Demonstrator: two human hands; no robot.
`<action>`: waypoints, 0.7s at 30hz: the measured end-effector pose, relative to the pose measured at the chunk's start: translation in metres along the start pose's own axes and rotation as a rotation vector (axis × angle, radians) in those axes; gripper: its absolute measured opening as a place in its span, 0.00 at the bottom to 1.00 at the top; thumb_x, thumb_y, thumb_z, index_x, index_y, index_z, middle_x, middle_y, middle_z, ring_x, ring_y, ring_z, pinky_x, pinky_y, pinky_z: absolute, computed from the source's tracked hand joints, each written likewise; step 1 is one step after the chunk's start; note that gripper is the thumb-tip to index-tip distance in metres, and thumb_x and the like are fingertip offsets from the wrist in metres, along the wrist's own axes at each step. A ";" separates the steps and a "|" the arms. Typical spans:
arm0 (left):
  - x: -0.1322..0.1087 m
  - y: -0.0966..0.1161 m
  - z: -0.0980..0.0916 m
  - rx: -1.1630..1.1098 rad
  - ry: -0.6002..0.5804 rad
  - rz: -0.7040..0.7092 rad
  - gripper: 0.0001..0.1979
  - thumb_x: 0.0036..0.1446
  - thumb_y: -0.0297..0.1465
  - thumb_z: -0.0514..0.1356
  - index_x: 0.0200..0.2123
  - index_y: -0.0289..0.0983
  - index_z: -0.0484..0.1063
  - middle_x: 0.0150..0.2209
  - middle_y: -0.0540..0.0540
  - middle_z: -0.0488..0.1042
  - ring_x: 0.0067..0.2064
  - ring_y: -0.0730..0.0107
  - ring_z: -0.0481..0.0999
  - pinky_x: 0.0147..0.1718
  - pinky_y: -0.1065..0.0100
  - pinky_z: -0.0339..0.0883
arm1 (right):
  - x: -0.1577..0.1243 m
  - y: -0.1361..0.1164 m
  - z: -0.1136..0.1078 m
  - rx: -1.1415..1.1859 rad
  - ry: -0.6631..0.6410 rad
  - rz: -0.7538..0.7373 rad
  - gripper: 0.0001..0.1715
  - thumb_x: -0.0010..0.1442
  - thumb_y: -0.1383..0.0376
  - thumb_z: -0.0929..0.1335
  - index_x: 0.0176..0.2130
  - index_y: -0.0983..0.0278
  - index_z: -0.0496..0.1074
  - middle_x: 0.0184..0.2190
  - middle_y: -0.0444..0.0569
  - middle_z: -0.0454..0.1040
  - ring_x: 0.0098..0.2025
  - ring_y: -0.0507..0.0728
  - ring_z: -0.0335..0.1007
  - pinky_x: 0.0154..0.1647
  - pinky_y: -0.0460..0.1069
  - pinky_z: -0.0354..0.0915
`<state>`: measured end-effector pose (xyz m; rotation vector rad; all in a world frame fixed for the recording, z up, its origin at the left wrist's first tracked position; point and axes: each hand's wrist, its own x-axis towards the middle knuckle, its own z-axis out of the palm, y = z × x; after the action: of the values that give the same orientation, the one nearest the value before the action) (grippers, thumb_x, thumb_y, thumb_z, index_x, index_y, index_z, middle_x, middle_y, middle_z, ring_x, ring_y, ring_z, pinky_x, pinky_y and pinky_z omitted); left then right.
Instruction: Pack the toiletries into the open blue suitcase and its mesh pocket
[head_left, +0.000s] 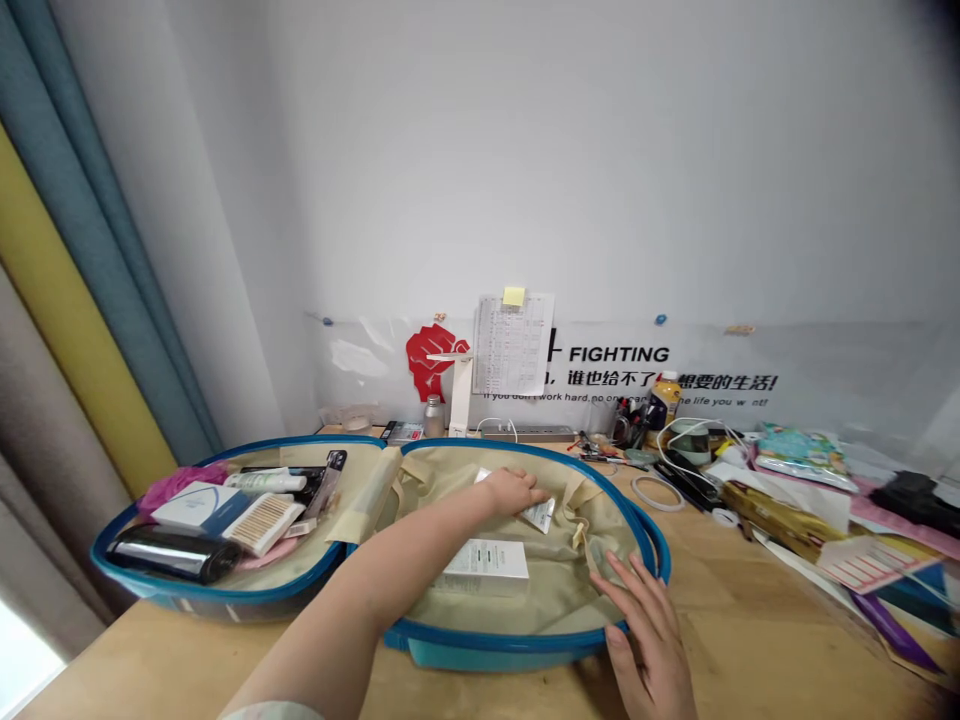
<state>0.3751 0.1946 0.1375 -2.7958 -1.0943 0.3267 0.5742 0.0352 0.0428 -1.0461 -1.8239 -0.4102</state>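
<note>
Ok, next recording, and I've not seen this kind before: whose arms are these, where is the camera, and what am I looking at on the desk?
There is no machine here. The camera is worn on a person's head and looks forward and down, so the two bare arms coming in from the bottom edge are that person's own.

On the wooden desk lies an open blue case with a beige lining, its two halves spread flat. The left hand reaches into the right half and rests on a small white packet; whether the fingers actually grip it is hard to tell. The right hand lies open on the case's near right rim. A white box lies in that same half.

The left half holds toiletries, among them a dark bottle and a pack of cotton swabs. To the right, the desk is cluttered with cables, pens and papers.
</note>
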 end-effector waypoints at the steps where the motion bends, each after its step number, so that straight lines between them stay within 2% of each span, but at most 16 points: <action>1: 0.006 0.001 0.002 0.009 0.007 0.008 0.21 0.63 0.34 0.60 0.58 0.39 0.65 0.55 0.41 0.69 0.53 0.57 0.71 0.49 0.52 0.70 | 0.000 0.000 0.000 -0.001 -0.001 -0.004 0.22 0.66 0.59 0.59 0.56 0.55 0.69 0.57 0.49 0.71 0.63 0.65 0.63 0.57 0.62 0.64; 6: 0.031 0.008 0.009 0.034 0.070 0.008 0.18 0.64 0.36 0.59 0.55 0.37 0.67 0.56 0.40 0.68 0.53 0.58 0.72 0.49 0.52 0.71 | -0.002 0.003 0.002 -0.061 -0.010 -0.015 0.22 0.66 0.58 0.58 0.56 0.55 0.69 0.57 0.50 0.71 0.62 0.65 0.63 0.56 0.62 0.65; 10: 0.040 0.014 0.014 0.026 0.098 -0.009 0.19 0.64 0.36 0.59 0.56 0.37 0.67 0.57 0.40 0.67 0.53 0.58 0.71 0.49 0.51 0.70 | -0.004 0.004 0.002 -0.078 -0.025 -0.014 0.22 0.66 0.58 0.58 0.55 0.55 0.70 0.56 0.51 0.72 0.61 0.65 0.64 0.56 0.62 0.65; 16: 0.038 0.017 0.016 -0.002 0.077 -0.005 0.18 0.64 0.37 0.59 0.55 0.37 0.68 0.56 0.40 0.69 0.52 0.59 0.72 0.48 0.53 0.71 | -0.001 0.003 0.001 -0.048 -0.012 -0.016 0.22 0.66 0.58 0.58 0.56 0.55 0.69 0.56 0.51 0.72 0.62 0.66 0.63 0.56 0.62 0.64; 21: 0.027 0.017 0.009 -0.016 0.043 0.039 0.21 0.62 0.34 0.61 0.57 0.37 0.66 0.60 0.39 0.65 0.57 0.54 0.69 0.51 0.51 0.69 | 0.002 0.003 0.001 -0.067 -0.003 -0.053 0.21 0.66 0.60 0.58 0.54 0.57 0.69 0.56 0.51 0.71 0.61 0.66 0.63 0.56 0.61 0.63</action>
<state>0.4032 0.2004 0.1216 -2.8272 -1.0393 0.2622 0.5762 0.0387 0.0439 -1.0454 -1.8545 -0.5053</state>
